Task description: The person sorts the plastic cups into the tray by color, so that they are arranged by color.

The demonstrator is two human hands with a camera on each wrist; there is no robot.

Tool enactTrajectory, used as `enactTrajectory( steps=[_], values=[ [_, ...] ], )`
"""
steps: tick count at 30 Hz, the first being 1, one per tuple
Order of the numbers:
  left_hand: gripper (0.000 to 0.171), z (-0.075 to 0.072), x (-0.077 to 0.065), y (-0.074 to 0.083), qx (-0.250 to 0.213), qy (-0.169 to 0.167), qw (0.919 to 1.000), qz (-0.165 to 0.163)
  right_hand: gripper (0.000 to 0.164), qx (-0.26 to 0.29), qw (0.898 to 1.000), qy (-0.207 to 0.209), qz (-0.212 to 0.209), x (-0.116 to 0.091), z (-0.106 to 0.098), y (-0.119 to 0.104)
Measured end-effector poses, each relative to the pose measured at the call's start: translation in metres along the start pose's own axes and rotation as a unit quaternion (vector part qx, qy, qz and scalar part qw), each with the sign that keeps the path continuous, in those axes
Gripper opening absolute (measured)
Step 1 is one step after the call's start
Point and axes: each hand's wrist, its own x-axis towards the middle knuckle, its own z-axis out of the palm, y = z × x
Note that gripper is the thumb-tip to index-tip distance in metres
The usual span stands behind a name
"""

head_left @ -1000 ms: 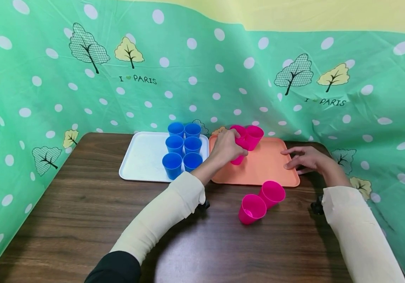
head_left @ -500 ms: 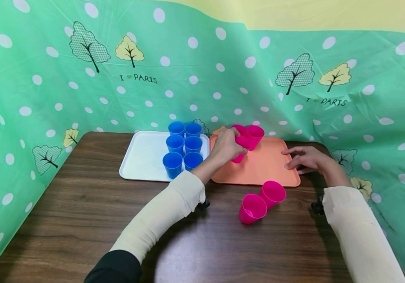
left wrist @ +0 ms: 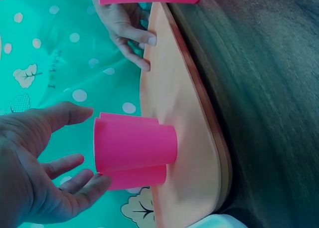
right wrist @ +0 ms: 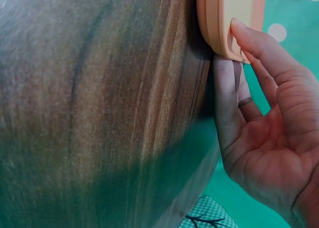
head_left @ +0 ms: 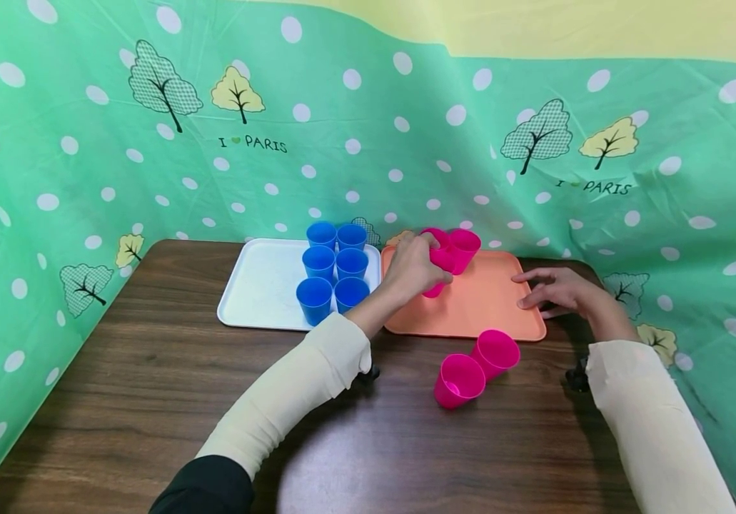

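Note:
Pink cups stand together at the back left of the orange tray (head_left: 480, 303). My left hand (head_left: 411, 268) is at the nearest pink cup (head_left: 442, 258). In the left wrist view, the fingers (left wrist: 79, 180) are spread at that cup's rim. One fingertip meets or overlaps the rim; thumb and index finger look apart from it. The cup's base is on the tray, with another pink cup partly hidden behind it. My right hand (head_left: 563, 293) holds the tray's right edge. In the right wrist view, its thumb lies on the tray's upper side and other fingers are outside the rim.
Several blue cups (head_left: 319, 262) stand in two columns on the white tray (head_left: 258, 289), left of the orange one. Two pink cups, one nearer (head_left: 460, 382) and one farther (head_left: 497, 351), touch on the wooden table (head_left: 393, 442). A green dotted curtain (head_left: 368, 107) hangs behind.

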Motion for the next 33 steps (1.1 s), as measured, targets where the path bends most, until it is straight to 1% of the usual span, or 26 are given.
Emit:
enactTrajectory(
  steps=[5,11,16,21,24,28,31,33],
  values=[
    [0.068,-0.002,-0.003,0.005,0.01,-0.001,0.9999,0.006,0.087,0.005,1.0,0.0,-0.001,-0.001,0.0,0.0],
    [0.068,-0.005,-0.006,0.009,0.038,0.005,0.9987,0.032,0.089,0.003,1.0,-0.001,0.001,0.002,0.0,0.001],
    [0.066,-0.006,-0.011,0.014,0.033,-0.006,0.9979,0.055,0.09,-0.003,1.0,-0.002,0.001,0.003,-0.001,0.002],
    [0.064,-0.005,-0.018,0.022,0.03,-0.026,0.996,0.08,0.09,-0.005,1.0,-0.002,0.004,0.003,-0.001,0.002],
    [0.057,-0.005,-0.023,0.027,0.03,-0.043,0.9941,0.095,0.09,0.0,1.0,0.0,0.007,0.003,0.0,0.001],
    [0.047,-0.003,-0.032,0.035,0.033,-0.08,0.99,0.111,0.089,0.007,1.0,-0.002,0.009,0.002,0.0,-0.001],
    [0.047,-0.002,-0.039,0.042,0.041,-0.112,0.9852,0.123,0.089,0.006,1.0,-0.005,0.009,0.002,-0.001,0.0],
    [0.048,-0.001,-0.043,0.046,0.048,-0.131,0.9806,0.138,0.089,0.003,1.0,-0.005,0.01,0.002,-0.001,0.0]
  ],
)
